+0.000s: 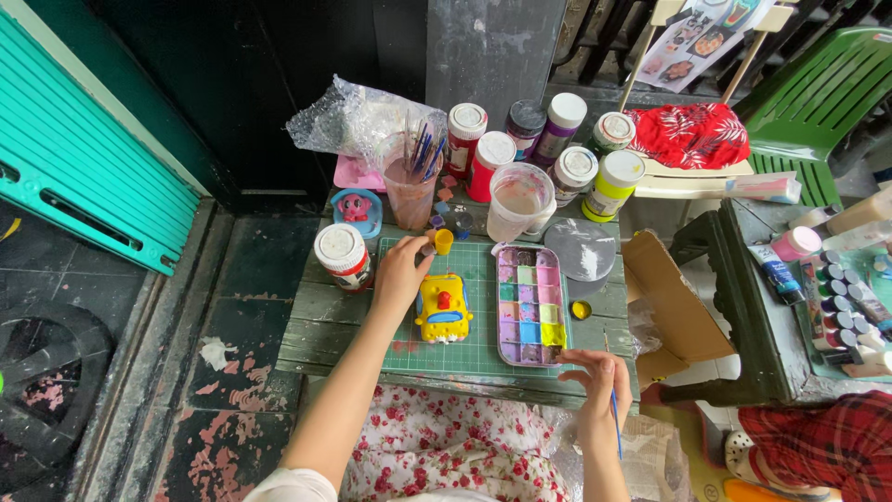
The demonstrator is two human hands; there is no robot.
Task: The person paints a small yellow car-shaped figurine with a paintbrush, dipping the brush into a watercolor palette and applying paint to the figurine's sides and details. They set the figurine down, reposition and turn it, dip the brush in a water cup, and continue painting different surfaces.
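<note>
Taking the green cutting mat as the landmark: it lies on a weathered wooden table, and along its far edge stands a crowd of paint jars plus two open cups, a clear cup of cloudy rinse water and a brush cup. These are the likeliest trouble, in my judgement, since a forearm reaching past the mat's far edge could knock a cup and flood the work. On the mat's right half lies the paint palette, its long axis running from the near edge to the far edge, wet wells open; a sleeve or wrist dragged across it would smear colour. Left of centre on the mat sits the yellow toy figure, a car-like piece with a red knob on top, its long axis also near-to-far; which end is its front I cannot tell. The left hand, at the mat's far-left corner, closes its fingers about a small yellow paint pot, which could tip onto the figure just beside it. The right hand, off the mat's near-right corner, pinches a thin blue paintbrush, shaft pointing toward the person; its tip is too small to judge for drips.
</note>
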